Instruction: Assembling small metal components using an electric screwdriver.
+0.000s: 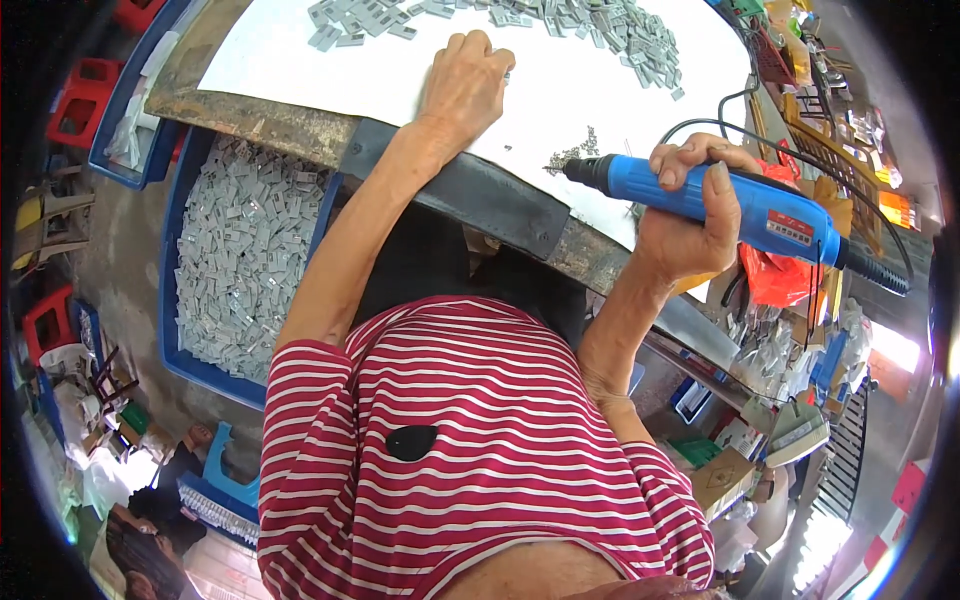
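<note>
My right hand is wrapped round a blue electric screwdriver, held nearly level with its black nose pointing left. The nose is at a small pile of dark screws on the white sheet. My left hand rests on the sheet with curled fingers. A bit of grey shows at its fingertips, probably one of the small grey plastic pieces, mostly hidden by the hand. Many such grey pieces lie spread along the far side of the sheet. One tiny dark screw lies apart, between my hands.
A white sheet covers the worn bench, whose near edge has a dark metal strip. Below left, a blue crate is full of grey pieces. The screwdriver's black cord loops at the right. A red bag hangs beyond my right hand.
</note>
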A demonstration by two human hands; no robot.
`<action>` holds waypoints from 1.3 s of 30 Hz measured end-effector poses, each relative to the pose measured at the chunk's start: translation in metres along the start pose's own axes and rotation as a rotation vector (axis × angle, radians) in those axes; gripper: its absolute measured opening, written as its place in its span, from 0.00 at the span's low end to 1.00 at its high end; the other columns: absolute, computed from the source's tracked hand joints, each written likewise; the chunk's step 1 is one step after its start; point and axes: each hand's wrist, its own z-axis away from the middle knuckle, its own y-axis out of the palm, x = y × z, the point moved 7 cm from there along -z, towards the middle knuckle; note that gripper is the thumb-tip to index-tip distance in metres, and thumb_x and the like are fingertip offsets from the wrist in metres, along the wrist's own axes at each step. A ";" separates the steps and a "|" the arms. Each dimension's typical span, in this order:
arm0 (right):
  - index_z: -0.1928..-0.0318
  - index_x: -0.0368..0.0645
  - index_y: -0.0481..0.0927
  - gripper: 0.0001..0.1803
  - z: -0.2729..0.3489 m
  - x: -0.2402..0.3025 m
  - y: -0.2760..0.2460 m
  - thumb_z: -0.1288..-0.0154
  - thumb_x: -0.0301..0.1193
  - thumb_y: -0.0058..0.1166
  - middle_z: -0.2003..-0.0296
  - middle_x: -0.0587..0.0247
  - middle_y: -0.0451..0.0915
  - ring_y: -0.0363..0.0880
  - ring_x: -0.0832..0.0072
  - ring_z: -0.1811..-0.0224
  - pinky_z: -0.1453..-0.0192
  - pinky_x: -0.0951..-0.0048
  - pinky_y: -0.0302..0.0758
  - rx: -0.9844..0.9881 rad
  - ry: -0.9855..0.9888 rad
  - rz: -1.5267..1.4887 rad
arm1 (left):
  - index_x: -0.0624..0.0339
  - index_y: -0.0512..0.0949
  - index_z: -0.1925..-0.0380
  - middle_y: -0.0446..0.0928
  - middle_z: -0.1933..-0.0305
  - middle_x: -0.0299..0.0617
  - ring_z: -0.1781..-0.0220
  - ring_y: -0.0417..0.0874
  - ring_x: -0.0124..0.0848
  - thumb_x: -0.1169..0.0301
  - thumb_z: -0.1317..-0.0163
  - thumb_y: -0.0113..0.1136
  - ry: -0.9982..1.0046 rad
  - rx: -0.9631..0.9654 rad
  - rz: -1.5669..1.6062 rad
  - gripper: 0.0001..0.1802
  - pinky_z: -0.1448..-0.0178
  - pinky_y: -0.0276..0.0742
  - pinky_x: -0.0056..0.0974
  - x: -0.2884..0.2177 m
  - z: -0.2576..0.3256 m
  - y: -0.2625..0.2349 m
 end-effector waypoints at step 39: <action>0.70 0.28 0.71 0.07 -0.034 -0.070 0.069 0.51 0.20 0.48 0.78 0.48 0.73 0.70 0.71 0.83 0.73 0.69 0.71 0.231 -0.016 0.208 | 0.63 0.73 0.74 0.71 0.72 0.44 0.68 0.73 0.39 0.80 0.56 0.60 -0.220 0.063 0.240 0.08 0.62 0.70 0.40 -0.002 0.034 -0.014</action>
